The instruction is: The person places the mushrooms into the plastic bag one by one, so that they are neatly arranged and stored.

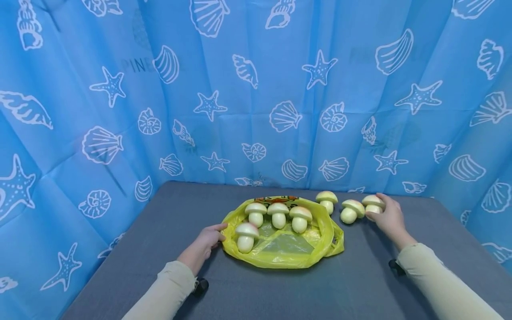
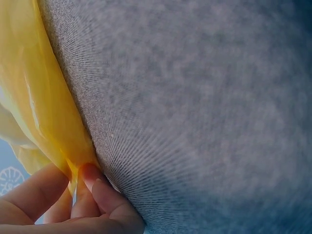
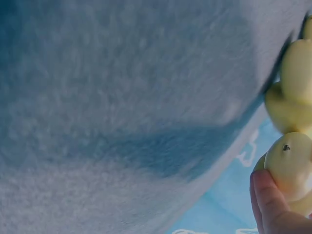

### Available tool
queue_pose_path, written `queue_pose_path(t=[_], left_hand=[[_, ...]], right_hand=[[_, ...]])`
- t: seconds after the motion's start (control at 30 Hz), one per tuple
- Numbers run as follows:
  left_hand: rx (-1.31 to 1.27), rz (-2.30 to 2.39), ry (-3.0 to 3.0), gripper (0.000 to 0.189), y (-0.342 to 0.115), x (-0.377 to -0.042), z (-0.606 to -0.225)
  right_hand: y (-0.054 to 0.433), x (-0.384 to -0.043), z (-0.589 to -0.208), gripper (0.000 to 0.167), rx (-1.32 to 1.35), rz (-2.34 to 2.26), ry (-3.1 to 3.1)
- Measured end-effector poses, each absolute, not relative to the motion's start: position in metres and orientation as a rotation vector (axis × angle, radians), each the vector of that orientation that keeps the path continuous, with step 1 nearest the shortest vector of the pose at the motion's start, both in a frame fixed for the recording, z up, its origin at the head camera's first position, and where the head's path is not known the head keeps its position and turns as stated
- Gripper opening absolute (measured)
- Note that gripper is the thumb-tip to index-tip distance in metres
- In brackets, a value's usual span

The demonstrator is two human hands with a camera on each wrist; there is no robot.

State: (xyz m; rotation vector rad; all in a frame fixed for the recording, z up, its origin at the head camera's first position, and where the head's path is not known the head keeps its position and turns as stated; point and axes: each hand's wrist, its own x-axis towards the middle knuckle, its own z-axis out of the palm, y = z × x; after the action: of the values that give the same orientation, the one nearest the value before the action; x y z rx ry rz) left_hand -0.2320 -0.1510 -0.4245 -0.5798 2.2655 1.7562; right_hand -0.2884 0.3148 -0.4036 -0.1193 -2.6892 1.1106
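Head view: a grey cloth-covered table (image 1: 188, 213) extends to a blue shell-print curtain (image 1: 256, 106) at its far edge. A yellow bag (image 1: 280, 260) lies mid-table, mouth open; four white mushrooms (image 1: 278, 214) rest inside. The left hand (image 1: 205, 242) pinches the bag's left rim between thumb and fingers. The right hand (image 1: 390, 218) grips a single mushroom (image 1: 374, 202) near the far edge, right of the bag; table contact cannot be determined. Two loose mushrooms (image 1: 352, 211) lie between it and the bag. Grey surface spans from bag to left edge and toward the near side.
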Motion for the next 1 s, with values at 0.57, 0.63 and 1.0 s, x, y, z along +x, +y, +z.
queue_pose_path(t=[0.57,0.63,1.0], left_hand=[[-0.555,1.74,2.28,0.053,-0.15,-0.231,-0.424],[-0.556,1.738,2.277,0.053,-0.15,-0.231,-0.423],[-0.535,1.733,2.268,0.053,-0.151,-0.23,-0.421]], right_hand=[[0.301,-0.266,-0.383,0.072,-0.085,1.222,-2.652],[0.298,-0.264,-0.381,0.073,-0.094,1.253,-2.646],[0.279,-0.247,-0.369,0.08,-0.114,1.4,-2.627]])
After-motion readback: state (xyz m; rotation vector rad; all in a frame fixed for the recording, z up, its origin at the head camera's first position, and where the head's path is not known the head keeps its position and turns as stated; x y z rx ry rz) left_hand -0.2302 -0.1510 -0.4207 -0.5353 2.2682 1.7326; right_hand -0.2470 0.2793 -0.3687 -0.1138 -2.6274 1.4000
